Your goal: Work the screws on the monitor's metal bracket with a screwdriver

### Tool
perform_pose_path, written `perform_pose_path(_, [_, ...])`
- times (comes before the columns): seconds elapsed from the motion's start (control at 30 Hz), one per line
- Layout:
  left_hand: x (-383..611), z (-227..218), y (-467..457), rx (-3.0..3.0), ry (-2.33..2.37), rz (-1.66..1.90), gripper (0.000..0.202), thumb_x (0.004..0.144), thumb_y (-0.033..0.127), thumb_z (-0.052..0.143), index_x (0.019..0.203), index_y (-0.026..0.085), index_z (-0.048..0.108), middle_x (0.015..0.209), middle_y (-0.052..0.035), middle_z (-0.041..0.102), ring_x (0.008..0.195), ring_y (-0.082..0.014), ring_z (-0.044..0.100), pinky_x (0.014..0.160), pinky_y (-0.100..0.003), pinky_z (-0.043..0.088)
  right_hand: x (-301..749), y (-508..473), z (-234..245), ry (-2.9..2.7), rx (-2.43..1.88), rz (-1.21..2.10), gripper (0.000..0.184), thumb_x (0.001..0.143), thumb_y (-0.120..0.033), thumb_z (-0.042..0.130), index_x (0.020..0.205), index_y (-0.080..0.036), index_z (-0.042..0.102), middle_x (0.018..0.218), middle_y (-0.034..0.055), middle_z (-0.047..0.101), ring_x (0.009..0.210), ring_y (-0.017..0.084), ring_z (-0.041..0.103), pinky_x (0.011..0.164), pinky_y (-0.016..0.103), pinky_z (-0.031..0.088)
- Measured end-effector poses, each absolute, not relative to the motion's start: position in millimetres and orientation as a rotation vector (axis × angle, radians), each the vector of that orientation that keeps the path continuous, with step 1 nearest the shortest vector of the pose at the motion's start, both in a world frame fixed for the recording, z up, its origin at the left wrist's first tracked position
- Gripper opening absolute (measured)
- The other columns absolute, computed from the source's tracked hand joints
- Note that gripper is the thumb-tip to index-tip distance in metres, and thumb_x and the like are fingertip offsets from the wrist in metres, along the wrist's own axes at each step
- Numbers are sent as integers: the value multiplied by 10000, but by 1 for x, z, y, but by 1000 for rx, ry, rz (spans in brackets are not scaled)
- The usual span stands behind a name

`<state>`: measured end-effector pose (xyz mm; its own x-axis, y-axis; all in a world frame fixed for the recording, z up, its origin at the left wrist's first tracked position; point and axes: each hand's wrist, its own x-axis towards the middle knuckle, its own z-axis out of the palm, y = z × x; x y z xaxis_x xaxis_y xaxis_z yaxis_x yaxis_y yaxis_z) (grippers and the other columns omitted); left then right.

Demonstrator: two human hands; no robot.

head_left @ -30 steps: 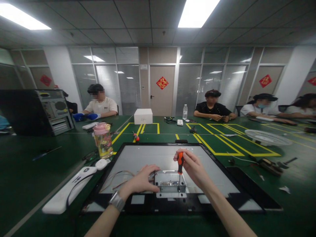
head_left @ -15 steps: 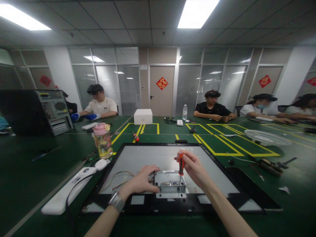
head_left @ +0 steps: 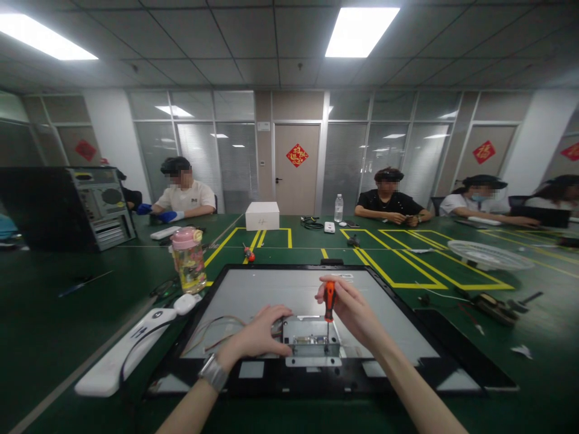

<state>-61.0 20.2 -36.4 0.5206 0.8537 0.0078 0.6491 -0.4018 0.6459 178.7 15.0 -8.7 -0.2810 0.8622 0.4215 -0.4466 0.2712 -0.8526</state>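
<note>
A large flat display panel (head_left: 266, 283) with a black frame lies in front of me. On its near part sits a small metal housing (head_left: 312, 328) with a circuit board visible inside. My left hand (head_left: 262, 331) grips the left side of this housing, thumb in front and fingers behind. My right hand (head_left: 350, 301) is closed round an orange-and-black screwdriver (head_left: 330, 301), held nearly upright. Its shaft points down into the housing's right end; the exact contact of the tip is too small to tell. Thin wires (head_left: 217, 322) run out from the housing's left.
Left of the panel are a white power bank-like device (head_left: 126, 349) with a black cable and a pink-lidded bottle (head_left: 187, 259). A computer case (head_left: 67, 205) stands at far left. A white box (head_left: 262, 216) is behind. Several people sit across the table (head_left: 149, 271).
The screwdriver has shifted slightly left and stands more upright, with the right fingers turned on its handle. My left hand stays in place on the housing.
</note>
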Motion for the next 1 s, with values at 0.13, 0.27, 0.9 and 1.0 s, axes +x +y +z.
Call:
perform_pose_path(0.13, [-62,-40,21,2183,1212,481,748,579,315,816,1268,212,546,1389,-82,492,1328,-289,373,1156,-409,191,179,15,-9,-1313,-447,1267,235,797,-450,691,837,-219,708,893,39,628,879,195,576,845,351,473])
perform_pose_path(0.27, [-61,-38,20,2169,1219,480,742,583,293,812,1268,202,542,1375,-89,503,1314,-276,393,1166,-409,155,182,16,-9,-1315,-470,1268,225,797,-435,696,886,-229,706,806,30,631,800,191,572,806,351,478])
perform_pose_path(0.9, [-61,-37,19,2151,1222,466,751,585,300,807,1281,211,537,1394,-87,487,1347,-283,353,1175,-422,127,180,15,-7,-1291,-482,1240,244,744,-452,741,827,-223,724,882,40,633,844,197,586,815,354,485])
perform_pose_path(1.0, [-60,-35,19,2159,1205,473,735,585,284,807,1268,212,544,1381,-86,495,1325,-278,383,1172,-424,142,182,15,-7,-1300,-510,1227,226,722,-438,763,812,-233,731,839,23,624,809,185,578,824,353,474])
